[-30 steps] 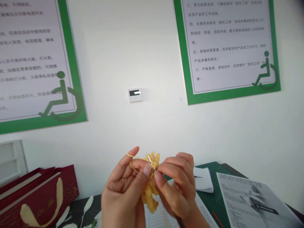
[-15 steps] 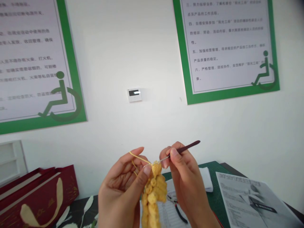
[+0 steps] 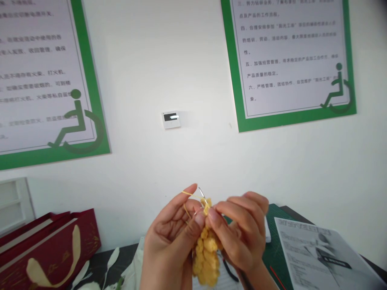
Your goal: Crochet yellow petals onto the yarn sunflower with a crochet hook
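the yellow crocheted piece (image 3: 206,262) hangs between the two hands, in front of a white wall (image 3: 196,161). the left hand (image 3: 171,235), just left of the piece, pinches its upper part between thumb and fingers; the forefinger is raised, with a strand of yellow yarn (image 3: 188,193) over it. the right hand (image 3: 242,229), just right of the piece, is curled, its thumb and fingertips pinched together at the top. the metal crochet hook (image 3: 201,192) slants up there, its tip above the piece; its handle is hidden, so i cannot tell exactly how the right fingers grip it.

below and behind the piece lies white paper (image 3: 224,282). to the right of the piece are a green mat (image 3: 274,241), a thin red rod (image 3: 277,277) and a printed sheet (image 3: 302,262). well left of the piece stand dark red bags (image 3: 57,253), and nearer to it lie white leaf-shaped pieces (image 3: 112,257). high above the piece, a small panel (image 3: 171,120) sits on the wall.
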Available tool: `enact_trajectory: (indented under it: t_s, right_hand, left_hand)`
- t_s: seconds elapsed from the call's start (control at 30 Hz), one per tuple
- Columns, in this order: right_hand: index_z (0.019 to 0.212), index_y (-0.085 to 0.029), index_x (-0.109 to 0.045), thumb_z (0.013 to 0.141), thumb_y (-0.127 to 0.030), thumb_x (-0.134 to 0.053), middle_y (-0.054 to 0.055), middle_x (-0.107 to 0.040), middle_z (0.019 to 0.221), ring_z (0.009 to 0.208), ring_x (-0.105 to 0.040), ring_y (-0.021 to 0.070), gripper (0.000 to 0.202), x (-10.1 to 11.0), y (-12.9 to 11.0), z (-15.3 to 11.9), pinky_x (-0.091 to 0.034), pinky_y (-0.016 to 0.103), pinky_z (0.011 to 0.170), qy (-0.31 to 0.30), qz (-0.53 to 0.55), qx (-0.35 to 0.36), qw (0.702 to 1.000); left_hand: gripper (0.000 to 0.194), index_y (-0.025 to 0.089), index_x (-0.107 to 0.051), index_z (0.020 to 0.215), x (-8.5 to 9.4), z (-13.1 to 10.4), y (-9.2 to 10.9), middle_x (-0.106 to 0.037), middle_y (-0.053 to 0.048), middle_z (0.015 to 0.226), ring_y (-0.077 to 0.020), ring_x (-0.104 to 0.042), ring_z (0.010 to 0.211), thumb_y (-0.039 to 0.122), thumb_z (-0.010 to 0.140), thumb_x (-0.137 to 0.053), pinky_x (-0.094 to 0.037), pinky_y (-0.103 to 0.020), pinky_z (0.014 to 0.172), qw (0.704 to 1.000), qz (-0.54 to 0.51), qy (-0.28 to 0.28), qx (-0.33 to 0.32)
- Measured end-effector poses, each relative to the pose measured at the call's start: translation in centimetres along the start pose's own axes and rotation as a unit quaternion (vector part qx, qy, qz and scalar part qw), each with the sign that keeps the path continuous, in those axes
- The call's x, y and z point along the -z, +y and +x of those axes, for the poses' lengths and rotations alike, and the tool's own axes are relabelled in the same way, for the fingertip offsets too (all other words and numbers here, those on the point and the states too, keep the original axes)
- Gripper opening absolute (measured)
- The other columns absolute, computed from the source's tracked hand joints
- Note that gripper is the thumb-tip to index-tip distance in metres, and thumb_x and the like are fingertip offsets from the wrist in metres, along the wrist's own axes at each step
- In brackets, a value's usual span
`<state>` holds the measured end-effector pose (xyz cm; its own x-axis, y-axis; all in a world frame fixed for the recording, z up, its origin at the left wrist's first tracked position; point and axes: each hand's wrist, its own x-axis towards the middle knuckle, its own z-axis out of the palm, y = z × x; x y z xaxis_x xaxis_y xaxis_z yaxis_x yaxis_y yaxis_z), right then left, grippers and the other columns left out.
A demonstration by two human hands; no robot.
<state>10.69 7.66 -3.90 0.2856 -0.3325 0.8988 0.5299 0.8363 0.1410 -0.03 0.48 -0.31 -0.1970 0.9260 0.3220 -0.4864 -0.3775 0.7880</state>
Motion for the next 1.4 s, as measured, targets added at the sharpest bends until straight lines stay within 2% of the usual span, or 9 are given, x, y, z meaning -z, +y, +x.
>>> enact_trajectory:
  t_s: [0.13,0.27,0.43,0.63,0.7,0.87,1.0,1.17,1.4]
  right_hand:
    - [0.097,-0.029,-0.068,0.101,-0.020,-0.063,-0.001,-0.068,0.079,0.071,-0.059,0.0180,0.011,-0.2,0.0,0.1,-0.047,0.041,0.073,-0.006,0.139,-0.078,0.987]
    - [0.096,-0.027,-0.062,0.104,-0.030,-0.059,0.000,-0.062,0.073,0.070,-0.060,0.0194,0.009,-1.1,-0.7,0.4,-0.050,0.038,0.068,0.022,0.329,-0.266,0.906]
    - [0.093,-0.025,-0.056,0.106,-0.033,-0.055,-0.003,-0.052,0.070,0.064,-0.054,0.0157,0.015,-1.0,-0.6,0.7,-0.045,0.030,0.063,0.008,0.420,-0.362,0.832]
    - [0.087,-0.025,-0.050,0.102,-0.038,-0.062,-0.004,-0.055,0.072,0.065,-0.051,0.0142,0.023,-1.5,-0.2,0.0,-0.043,0.027,0.060,-0.082,0.515,-0.430,0.737]
    - [0.089,-0.026,-0.052,0.099,-0.034,-0.067,-0.003,-0.060,0.079,0.069,-0.056,0.0144,0.020,-1.4,-0.1,-0.2,-0.044,0.027,0.061,-0.088,0.490,-0.403,0.768]
    - [0.095,-0.027,-0.065,0.094,-0.011,-0.067,-0.001,-0.071,0.085,0.077,-0.062,0.0173,0.016,-0.4,0.4,0.5,-0.048,0.037,0.075,-0.099,0.225,-0.138,0.959]
    - [0.104,-0.029,-0.070,0.098,-0.011,-0.062,-0.001,-0.072,0.083,0.072,-0.063,0.0175,0.021,-0.5,0.3,0.6,-0.047,0.040,0.074,-0.037,0.221,-0.107,0.969]
    - [0.100,-0.026,-0.067,0.105,-0.027,-0.060,-0.001,-0.064,0.076,0.072,-0.059,0.0174,0.009,-1.2,-0.4,0.2,-0.046,0.037,0.072,0.038,0.431,-0.317,0.844]
    - [0.079,-0.022,-0.054,0.107,-0.036,-0.055,-0.004,-0.050,0.067,0.068,-0.046,0.0139,0.032,-1.0,-0.7,0.8,-0.038,0.029,0.069,-0.009,0.543,-0.500,0.674]
  left_hand:
    - [0.046,0.022,-0.086,0.111,0.5,-0.1,0.7,-0.077,-0.004,0.083,-0.0223,-0.079,0.077,0.009,0.067,-0.093,-0.065,-0.027,0.069,0.995,-0.031,-0.031,0.092]
    - [0.045,0.021,-0.086,0.110,1.0,-0.1,1.2,-0.080,-0.006,0.086,-0.0226,-0.079,0.074,0.005,0.069,-0.088,-0.067,-0.030,0.070,0.992,-0.053,-0.016,0.111]
    - [0.044,0.021,-0.086,0.105,0.9,0.0,1.2,-0.081,-0.007,0.091,-0.0217,-0.078,0.066,0.003,0.065,-0.088,-0.067,-0.031,0.061,0.989,-0.070,0.008,0.131]
    - [0.055,0.021,-0.085,0.113,-0.1,0.0,0.9,-0.077,-0.003,0.079,-0.0197,-0.075,0.073,0.009,0.060,-0.097,-0.062,-0.027,0.069,0.999,-0.017,0.034,0.038]
    - [0.058,0.022,-0.085,0.115,-0.6,-0.4,0.7,-0.077,-0.003,0.079,-0.0200,-0.076,0.075,0.011,0.059,-0.099,-0.060,-0.025,0.069,0.999,-0.003,0.052,0.006]
    - [0.053,0.022,-0.085,0.115,-1.1,-1.0,0.4,-0.074,-0.002,0.077,-0.0151,-0.071,0.072,0.013,0.064,-0.098,-0.058,-0.019,0.065,0.998,0.008,0.056,-0.034]
    - [0.045,0.018,-0.085,0.113,0.0,-0.3,0.5,-0.075,-0.005,0.083,-0.0164,-0.073,0.074,0.009,0.070,-0.092,-0.063,-0.025,0.073,0.995,-0.059,-0.040,0.071]
    - [0.044,0.017,-0.085,0.114,1.3,0.3,1.0,-0.079,-0.006,0.089,-0.0185,-0.077,0.075,0.001,0.073,-0.086,-0.066,-0.029,0.076,0.987,-0.082,-0.090,0.101]
    - [0.038,0.019,-0.087,0.099,2.1,0.9,1.2,-0.078,-0.005,0.082,-0.0170,-0.075,0.069,0.001,0.065,-0.092,-0.065,-0.027,0.068,0.992,-0.059,-0.053,0.096]
